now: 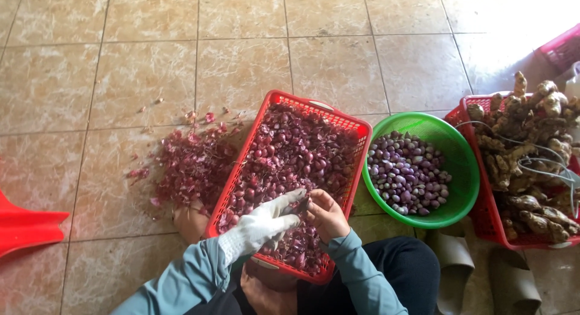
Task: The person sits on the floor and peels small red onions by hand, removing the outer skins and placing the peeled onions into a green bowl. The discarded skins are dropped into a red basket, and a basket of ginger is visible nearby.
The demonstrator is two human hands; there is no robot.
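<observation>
Peeling step judged in hand; shallot [300, 207] gripped between gloved left hand [263, 221] and bare right hand [326, 214], over red basket [243, 152]; next: skin stripped, bulb dropped in green bowl [468, 170].

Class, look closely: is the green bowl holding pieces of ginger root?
No, the green bowl holds peeled purple shallots, while the ginger sits in the red basket beside it.

Single view only: head-worn camera, aimed steeply down from above seated person. Hands [302, 215] framed near, bottom centre, over red basket [356, 129]. Tiled floor [121, 61] seen far and left; green bowl [468, 170] and ginger crate [483, 212] caught at right edge.
</observation>
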